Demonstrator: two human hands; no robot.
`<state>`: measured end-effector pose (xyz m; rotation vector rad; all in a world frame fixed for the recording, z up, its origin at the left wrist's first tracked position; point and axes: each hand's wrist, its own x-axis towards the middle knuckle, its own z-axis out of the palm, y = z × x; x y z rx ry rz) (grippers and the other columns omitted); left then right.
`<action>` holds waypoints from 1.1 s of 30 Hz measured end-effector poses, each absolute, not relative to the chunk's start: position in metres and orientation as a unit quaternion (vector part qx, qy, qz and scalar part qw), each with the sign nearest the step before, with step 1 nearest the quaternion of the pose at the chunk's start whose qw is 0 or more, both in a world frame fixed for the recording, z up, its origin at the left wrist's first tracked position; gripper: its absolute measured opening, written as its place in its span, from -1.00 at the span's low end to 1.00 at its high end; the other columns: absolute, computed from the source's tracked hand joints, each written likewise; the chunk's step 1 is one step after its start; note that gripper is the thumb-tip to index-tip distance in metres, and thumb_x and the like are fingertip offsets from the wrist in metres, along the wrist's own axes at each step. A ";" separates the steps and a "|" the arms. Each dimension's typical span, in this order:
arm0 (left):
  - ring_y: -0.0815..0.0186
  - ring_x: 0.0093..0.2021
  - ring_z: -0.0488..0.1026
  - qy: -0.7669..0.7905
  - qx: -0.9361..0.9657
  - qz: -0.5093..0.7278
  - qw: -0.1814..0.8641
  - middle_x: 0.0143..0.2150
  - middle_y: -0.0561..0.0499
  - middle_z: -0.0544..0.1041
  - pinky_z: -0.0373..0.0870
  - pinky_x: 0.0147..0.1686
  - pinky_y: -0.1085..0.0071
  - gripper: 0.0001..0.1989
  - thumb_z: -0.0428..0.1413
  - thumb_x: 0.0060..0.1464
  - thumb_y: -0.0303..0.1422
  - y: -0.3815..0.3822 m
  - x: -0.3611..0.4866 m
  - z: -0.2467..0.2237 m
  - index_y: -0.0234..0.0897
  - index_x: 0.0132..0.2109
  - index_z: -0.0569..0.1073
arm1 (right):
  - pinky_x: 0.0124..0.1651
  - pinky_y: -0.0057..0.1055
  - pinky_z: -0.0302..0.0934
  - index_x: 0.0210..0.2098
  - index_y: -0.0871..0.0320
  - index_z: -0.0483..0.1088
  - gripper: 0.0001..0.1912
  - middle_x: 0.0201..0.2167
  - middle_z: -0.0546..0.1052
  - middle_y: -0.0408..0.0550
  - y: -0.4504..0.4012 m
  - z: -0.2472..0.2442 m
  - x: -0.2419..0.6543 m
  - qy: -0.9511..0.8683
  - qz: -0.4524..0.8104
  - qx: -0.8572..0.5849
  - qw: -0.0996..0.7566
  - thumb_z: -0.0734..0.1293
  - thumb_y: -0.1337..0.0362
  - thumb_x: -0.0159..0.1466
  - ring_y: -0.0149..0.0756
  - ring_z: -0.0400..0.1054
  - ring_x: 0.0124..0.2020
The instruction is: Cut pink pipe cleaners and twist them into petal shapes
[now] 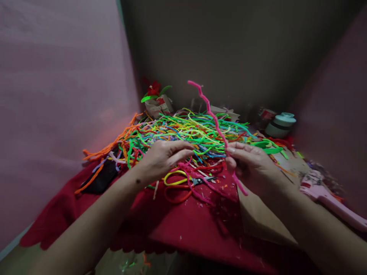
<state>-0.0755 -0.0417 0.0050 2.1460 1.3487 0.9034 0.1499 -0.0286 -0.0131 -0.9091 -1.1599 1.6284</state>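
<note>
My right hand [243, 160] pinches a pink pipe cleaner [212, 112] between thumb and fingers. Its long zigzag part rises up and to the left, and a short tail sticks out below the hand. My left hand [168, 154] hovers at the near edge of a heap of many-coloured pipe cleaners [183, 130]. Its thumb and index fingertips are close together; whether something small is between them I cannot make out. Below the hands, scissors [197, 181] with yellow and orange handles lie beside more pink pipe cleaners [205, 196] on the red cloth [177, 221].
A pink glue gun [323, 194] lies at the right, and a light-blue lidded jar [281, 124] stands behind it. Cardboard [263, 217] rests under my right forearm. A red flower [153, 88] with green leaves stands at the back left. A black item [101, 177] lies left.
</note>
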 end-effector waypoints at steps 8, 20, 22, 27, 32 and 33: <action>0.52 -0.64 0.29 0.381 0.483 0.524 0.589 -0.54 0.05 0.47 0.19 -0.62 0.59 -0.79 0.13 0.02 -0.27 -0.031 -0.020 -0.014 -0.37 -0.36 0.47 | -0.60 -0.57 -0.05 -0.49 0.18 0.30 -0.78 -0.70 0.32 -0.23 -0.047 -0.049 0.132 -0.460 0.746 -0.294 0.382 0.35 0.19 0.16 -0.55 0.11 -0.68; 0.53 -0.72 0.25 0.302 0.314 0.609 0.664 -0.64 0.13 0.29 0.24 -0.66 0.59 -0.79 -0.11 0.21 -0.47 -0.012 -0.032 -0.006 -0.42 -0.26 0.40 | -0.68 -0.57 -0.31 -0.46 0.19 0.31 -0.72 -0.76 0.06 -0.34 -0.071 -0.061 0.146 -0.497 0.720 -0.341 0.343 0.31 0.08 0.18 -0.59 -0.19 -0.73; 0.59 -0.79 0.08 0.285 0.303 0.623 0.663 -0.69 0.19 0.18 0.07 -0.75 0.63 -0.78 -0.13 0.21 -0.50 -0.007 -0.037 -0.003 -0.41 -0.29 0.39 | -0.66 -0.56 -0.29 -0.49 0.20 0.32 -0.69 -0.73 0.09 -0.31 -0.076 -0.060 0.146 -0.536 0.673 -0.366 0.354 0.31 0.06 0.16 -0.57 -0.15 -0.70; 0.61 -0.81 -0.01 0.261 0.279 0.654 0.653 -0.71 0.23 0.07 -0.03 -0.76 0.63 -0.79 -0.14 0.21 -0.52 -0.001 -0.046 0.003 -0.37 -0.31 0.36 | -0.64 -0.53 -0.28 -0.47 0.18 0.33 -0.68 -0.73 0.10 -0.30 -0.080 -0.060 0.144 -0.568 0.650 -0.377 0.336 0.27 0.03 0.17 -0.54 -0.15 -0.69; 0.60 -0.78 0.01 0.254 0.252 0.707 0.610 -0.68 0.22 0.11 -0.03 -0.75 0.62 -0.80 -0.15 0.21 -0.55 0.007 -0.052 0.003 -0.34 -0.29 0.34 | -0.64 -0.52 -0.27 -0.52 0.15 0.28 -0.71 -0.70 0.12 -0.28 -0.079 -0.068 0.141 -0.578 0.654 -0.392 0.289 0.29 0.07 0.16 -0.54 -0.11 -0.68; 0.60 -0.78 0.03 0.255 0.256 0.710 0.604 -0.67 0.21 0.13 -0.02 -0.75 0.62 -0.80 -0.16 0.21 -0.54 0.008 -0.054 0.002 -0.35 -0.30 0.33 | -0.63 -0.52 -0.27 -0.52 0.15 0.26 -0.71 -0.70 0.13 -0.29 -0.079 -0.069 0.141 -0.572 0.660 -0.394 0.288 0.30 0.06 0.15 -0.54 -0.11 -0.68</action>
